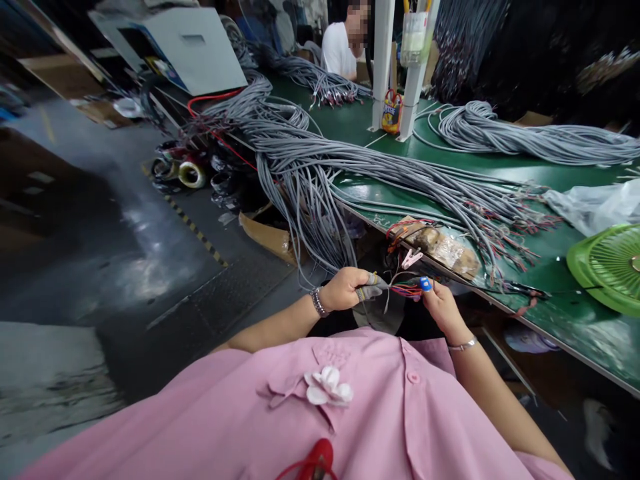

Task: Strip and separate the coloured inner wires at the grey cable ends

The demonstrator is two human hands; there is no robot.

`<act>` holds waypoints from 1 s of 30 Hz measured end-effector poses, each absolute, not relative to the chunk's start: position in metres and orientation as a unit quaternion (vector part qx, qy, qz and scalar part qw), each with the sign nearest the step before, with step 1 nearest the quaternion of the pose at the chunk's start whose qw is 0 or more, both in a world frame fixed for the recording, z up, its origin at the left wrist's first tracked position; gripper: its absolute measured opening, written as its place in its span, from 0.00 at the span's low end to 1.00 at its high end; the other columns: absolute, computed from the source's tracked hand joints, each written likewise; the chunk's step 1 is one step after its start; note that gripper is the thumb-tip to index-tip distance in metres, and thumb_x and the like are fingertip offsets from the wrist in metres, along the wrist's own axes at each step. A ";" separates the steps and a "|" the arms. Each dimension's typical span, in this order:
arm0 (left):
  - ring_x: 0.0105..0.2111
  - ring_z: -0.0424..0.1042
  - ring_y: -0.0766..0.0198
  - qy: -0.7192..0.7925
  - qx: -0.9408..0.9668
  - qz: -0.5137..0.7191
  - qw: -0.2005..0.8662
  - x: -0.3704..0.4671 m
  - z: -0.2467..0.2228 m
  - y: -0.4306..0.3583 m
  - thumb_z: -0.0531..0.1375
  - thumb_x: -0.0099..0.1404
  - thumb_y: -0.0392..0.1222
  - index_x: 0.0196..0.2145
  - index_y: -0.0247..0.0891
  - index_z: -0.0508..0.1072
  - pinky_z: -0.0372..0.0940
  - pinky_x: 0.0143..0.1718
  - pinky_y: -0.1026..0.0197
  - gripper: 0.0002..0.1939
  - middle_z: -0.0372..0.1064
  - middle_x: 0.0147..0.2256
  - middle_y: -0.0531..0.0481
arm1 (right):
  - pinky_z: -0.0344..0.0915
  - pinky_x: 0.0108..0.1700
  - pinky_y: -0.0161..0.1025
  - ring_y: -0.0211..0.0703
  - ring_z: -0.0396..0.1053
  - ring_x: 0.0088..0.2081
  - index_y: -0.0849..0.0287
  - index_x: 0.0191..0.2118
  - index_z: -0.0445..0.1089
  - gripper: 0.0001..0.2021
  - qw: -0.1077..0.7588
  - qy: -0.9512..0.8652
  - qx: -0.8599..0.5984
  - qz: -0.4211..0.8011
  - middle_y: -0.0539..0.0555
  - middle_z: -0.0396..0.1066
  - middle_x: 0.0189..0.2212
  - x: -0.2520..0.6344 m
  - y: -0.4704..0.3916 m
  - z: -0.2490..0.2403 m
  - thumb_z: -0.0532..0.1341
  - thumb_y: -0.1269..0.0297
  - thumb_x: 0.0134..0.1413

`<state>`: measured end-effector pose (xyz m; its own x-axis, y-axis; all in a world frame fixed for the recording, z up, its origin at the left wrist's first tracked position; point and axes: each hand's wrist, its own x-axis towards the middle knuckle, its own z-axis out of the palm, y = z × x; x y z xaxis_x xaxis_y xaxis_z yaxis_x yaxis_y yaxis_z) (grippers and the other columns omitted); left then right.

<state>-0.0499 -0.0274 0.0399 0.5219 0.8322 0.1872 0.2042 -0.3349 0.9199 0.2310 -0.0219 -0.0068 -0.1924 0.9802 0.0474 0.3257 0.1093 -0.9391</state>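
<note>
Between my hands runs a grey cable whose thin coloured wires (pixel 406 291) fan out in red, green, blue and purple. My left hand (pixel 349 288), with grey coverings on some fingertips, is closed round the cable's grey end. On the other side my right hand (pixel 439 303) pinches the far ends of the coloured wires, with blue on a fingertip. A pink clip (pixel 412 259) sits at the table edge just above the wires. Behind it lies a brown, tape-wrapped lump (pixel 440 248).
Long grey cable bundles (pixel 360 160) cross the green table (pixel 565 287) and hang over its edge. A green fan (pixel 613 267) and clear plastic bag (pixel 595 203) stand right. White posts (pixel 383 67) rise behind. Another person (pixel 340 50) sits beyond. A white machine (pixel 193 50) is at back left.
</note>
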 end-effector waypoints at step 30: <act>0.34 0.75 0.63 0.349 0.802 0.291 0.388 -0.015 0.019 0.015 0.58 0.68 0.46 0.45 0.35 0.78 0.65 0.37 0.67 0.15 0.78 0.36 0.45 | 0.44 0.18 0.33 0.29 0.47 0.17 0.59 0.27 0.67 0.23 0.541 -0.268 -0.390 0.695 0.45 0.61 0.19 0.169 0.024 0.006 0.67 0.42 0.48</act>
